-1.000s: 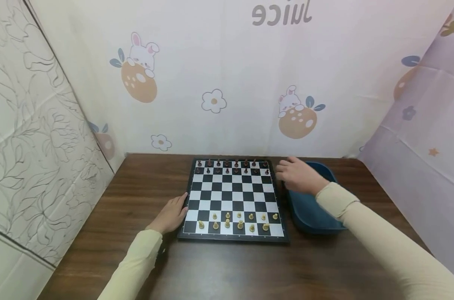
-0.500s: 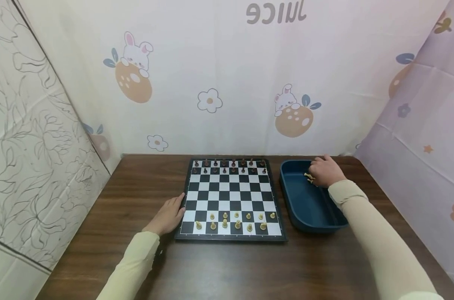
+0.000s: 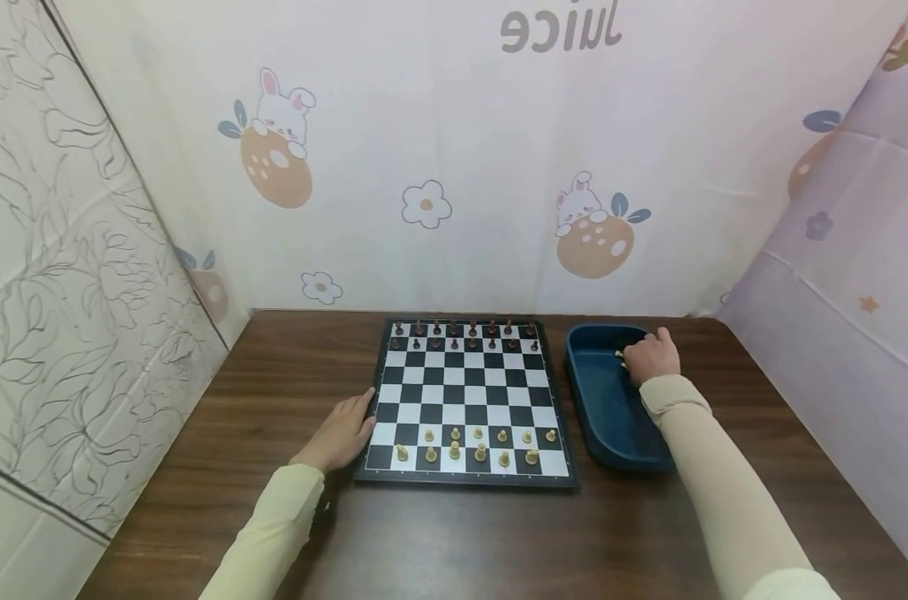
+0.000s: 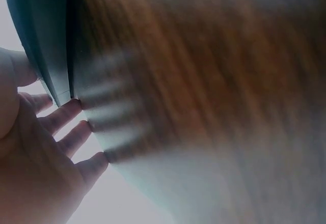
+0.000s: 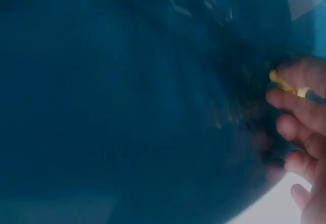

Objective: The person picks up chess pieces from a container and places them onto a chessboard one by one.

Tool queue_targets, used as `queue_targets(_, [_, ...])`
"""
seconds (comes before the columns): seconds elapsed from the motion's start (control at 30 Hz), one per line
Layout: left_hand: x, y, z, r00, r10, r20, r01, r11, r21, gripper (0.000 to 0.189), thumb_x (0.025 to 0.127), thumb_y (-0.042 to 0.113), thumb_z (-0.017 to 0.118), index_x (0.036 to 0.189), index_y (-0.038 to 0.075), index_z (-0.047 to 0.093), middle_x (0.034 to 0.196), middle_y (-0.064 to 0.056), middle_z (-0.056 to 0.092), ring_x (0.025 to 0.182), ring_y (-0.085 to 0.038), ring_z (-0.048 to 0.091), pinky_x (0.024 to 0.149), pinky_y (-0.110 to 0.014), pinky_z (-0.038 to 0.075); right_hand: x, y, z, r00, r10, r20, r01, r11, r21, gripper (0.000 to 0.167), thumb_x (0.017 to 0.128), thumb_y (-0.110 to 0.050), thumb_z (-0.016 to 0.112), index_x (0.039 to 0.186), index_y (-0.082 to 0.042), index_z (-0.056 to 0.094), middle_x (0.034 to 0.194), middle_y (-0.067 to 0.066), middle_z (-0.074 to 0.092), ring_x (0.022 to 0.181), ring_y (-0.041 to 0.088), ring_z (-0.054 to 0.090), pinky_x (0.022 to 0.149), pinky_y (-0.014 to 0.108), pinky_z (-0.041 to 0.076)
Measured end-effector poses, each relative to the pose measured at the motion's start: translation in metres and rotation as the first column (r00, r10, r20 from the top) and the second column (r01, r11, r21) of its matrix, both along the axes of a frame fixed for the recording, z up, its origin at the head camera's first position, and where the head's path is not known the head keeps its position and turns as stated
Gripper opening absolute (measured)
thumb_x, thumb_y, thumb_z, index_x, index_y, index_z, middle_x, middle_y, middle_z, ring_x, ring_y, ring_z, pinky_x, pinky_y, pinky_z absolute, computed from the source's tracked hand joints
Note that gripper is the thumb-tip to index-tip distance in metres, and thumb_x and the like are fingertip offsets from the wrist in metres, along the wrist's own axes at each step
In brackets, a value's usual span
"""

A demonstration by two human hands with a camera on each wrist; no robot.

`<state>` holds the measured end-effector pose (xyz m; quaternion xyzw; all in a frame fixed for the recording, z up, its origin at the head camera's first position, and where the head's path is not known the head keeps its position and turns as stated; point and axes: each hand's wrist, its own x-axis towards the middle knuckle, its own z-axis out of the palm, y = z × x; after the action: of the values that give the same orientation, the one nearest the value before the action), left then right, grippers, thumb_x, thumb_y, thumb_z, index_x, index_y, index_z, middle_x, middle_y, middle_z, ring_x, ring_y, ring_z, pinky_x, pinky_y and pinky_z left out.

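A black-and-white chessboard [image 3: 464, 392] lies on the table. Dark red chess pieces [image 3: 454, 343] fill two rows at its far side; cream pieces [image 3: 454, 450] stand in two rows at the near side. My left hand [image 3: 338, 433] touches the board's left edge; in the left wrist view its fingertips [image 4: 84, 130] reach the wood beside that edge. Inside the blue tray [image 3: 599, 408], my right hand [image 3: 652, 358] is low at the far right. In the right wrist view, thumb and forefinger pinch a yellowish chess piece [image 5: 284, 83], partly hidden by the fingers.
The tray stands close to the board's right side, and a few cream pieces [image 3: 619, 354] show in it beside the right hand. A patterned cloth wall [image 3: 454, 250] rises behind the brown table [image 3: 461, 533], with more walls left and right.
My right hand has gone from beside the board's far right corner rightward into the tray, where it has stayed low. The left hand keeps its place at the board; the head view shifts slightly.
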<state>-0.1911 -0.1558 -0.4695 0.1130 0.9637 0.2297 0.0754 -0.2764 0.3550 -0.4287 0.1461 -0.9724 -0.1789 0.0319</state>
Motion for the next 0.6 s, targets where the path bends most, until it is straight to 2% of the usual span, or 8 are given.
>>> queue_targets(0.2, [-0.001,0.001,0.001,1.000,0.002,-0.010,-0.002,1.000,-0.011,0.056,0.101,0.024,0.041,0.150,0.001,0.024,0.146,-0.022,0.036,0.134,-0.039,0.032,0.110,-0.052,0.026,-0.001,0.004,-0.004,1.000,-0.013,-0.017,0.013,0.999,-0.041,0.036,0.082,-0.001,0.067,0.052,-0.013,0.050,0.048,0.003,0.041,0.059,0.026,0.043,0.079,0.052,0.033])
queue_targets(0.4, [-0.003,0.001,0.001,1.000,0.006,-0.005,-0.006,1.000,-0.008,0.057,0.101,0.025,0.042,0.150,0.002,0.024,0.146,-0.021,0.036,0.134,-0.038,0.032,0.110,-0.052,0.026,-0.001,0.004,-0.004,0.999,-0.042,0.013,0.043,0.997,-0.069,0.037,0.083,-0.002,0.067,0.052,-0.014,0.049,0.048,0.003,0.042,0.061,0.026,0.041,0.081,0.053,0.029])
queue_targets(0.6, [-0.001,0.002,0.000,1.000,0.013,0.009,-0.013,1.000,-0.004,0.056,0.101,0.025,0.041,0.150,0.002,0.025,0.147,-0.021,0.036,0.135,-0.039,0.031,0.110,-0.052,0.026,0.008,0.003,-0.003,1.000,-0.009,-0.010,0.008,0.992,-0.124,0.040,0.081,0.001,0.066,0.049,-0.013,0.045,0.046,0.003,0.038,0.058,0.025,0.038,0.078,0.052,0.028])
